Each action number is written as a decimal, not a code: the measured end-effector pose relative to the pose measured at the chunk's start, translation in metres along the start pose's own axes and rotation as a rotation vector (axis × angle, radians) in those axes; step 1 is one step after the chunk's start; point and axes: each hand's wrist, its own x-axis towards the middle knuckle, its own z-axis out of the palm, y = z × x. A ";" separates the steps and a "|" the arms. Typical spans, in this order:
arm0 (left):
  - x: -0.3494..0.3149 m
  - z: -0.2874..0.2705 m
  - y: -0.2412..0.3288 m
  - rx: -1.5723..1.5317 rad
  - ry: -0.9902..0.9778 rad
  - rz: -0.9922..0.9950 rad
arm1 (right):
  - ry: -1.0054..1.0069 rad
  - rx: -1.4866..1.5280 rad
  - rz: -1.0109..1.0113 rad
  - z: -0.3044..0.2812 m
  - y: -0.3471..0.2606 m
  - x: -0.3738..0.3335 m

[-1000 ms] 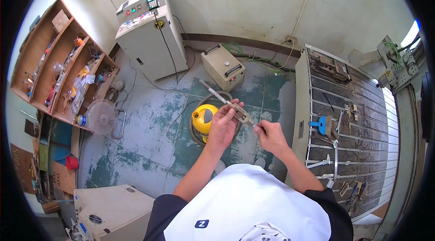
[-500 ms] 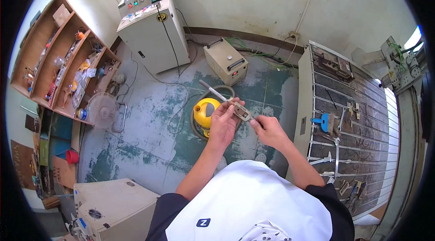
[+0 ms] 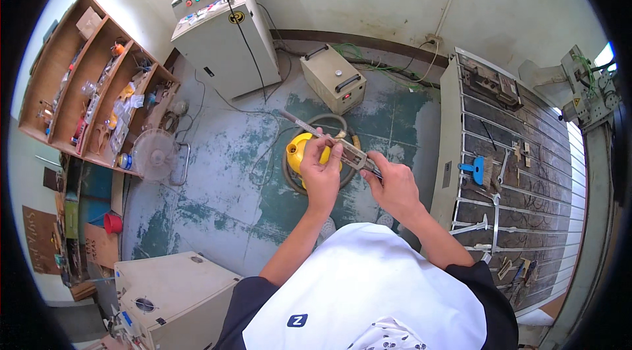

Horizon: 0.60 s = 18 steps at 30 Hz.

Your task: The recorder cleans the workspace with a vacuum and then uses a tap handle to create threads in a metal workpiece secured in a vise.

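Between my two hands is a metal tap wrench, a bar with a slotted body in its middle, slanting from upper left down to the right. My left hand pinches it between thumb and fingers where the body meets the long handle. My right hand is closed around the other handle, and its fingers cover the end. Whether a small part sits in the slot is too small to tell. Beneath the wrench, on the floor, a yellow round-topped machine is partly hidden by my left hand.
A grey hose coils around the yellow machine. To the right is a slotted machine bed carrying a blue-handled brush, wrenches and clamps. A beige box and control cabinet stand ahead. Left are wooden shelves and a fan.
The wrench has turned slightly, with its slotted body seen more edge-on. My right hand has closed further around its handle. The whole view has shifted a little.
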 end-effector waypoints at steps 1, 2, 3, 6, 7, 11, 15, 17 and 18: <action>-0.001 0.002 0.002 0.006 -0.003 -0.002 | 0.003 -0.006 0.001 0.000 0.000 0.001; -0.003 0.006 0.010 -0.016 0.052 0.042 | 0.005 -0.003 0.004 0.001 0.001 0.001; -0.004 0.008 0.014 -0.039 0.107 0.087 | 0.003 -0.008 0.004 0.003 0.004 0.001; -0.006 0.005 0.006 -0.029 0.162 0.202 | -0.015 -0.016 0.014 0.003 0.005 0.001; -0.006 0.003 0.004 -0.025 0.160 0.202 | -0.031 -0.024 0.021 0.003 0.005 0.001; -0.003 -0.003 0.003 0.122 0.138 0.254 | -0.022 -0.028 0.007 0.002 0.006 0.002; 0.001 0.000 0.017 0.010 0.024 0.239 | -0.040 0.001 0.014 -0.003 0.005 0.004; 0.001 -0.002 0.022 0.069 -0.009 0.210 | -0.044 0.010 0.024 -0.005 0.004 0.005; 0.001 -0.004 0.024 0.126 -0.041 0.183 | -0.039 0.012 0.023 -0.006 0.004 0.005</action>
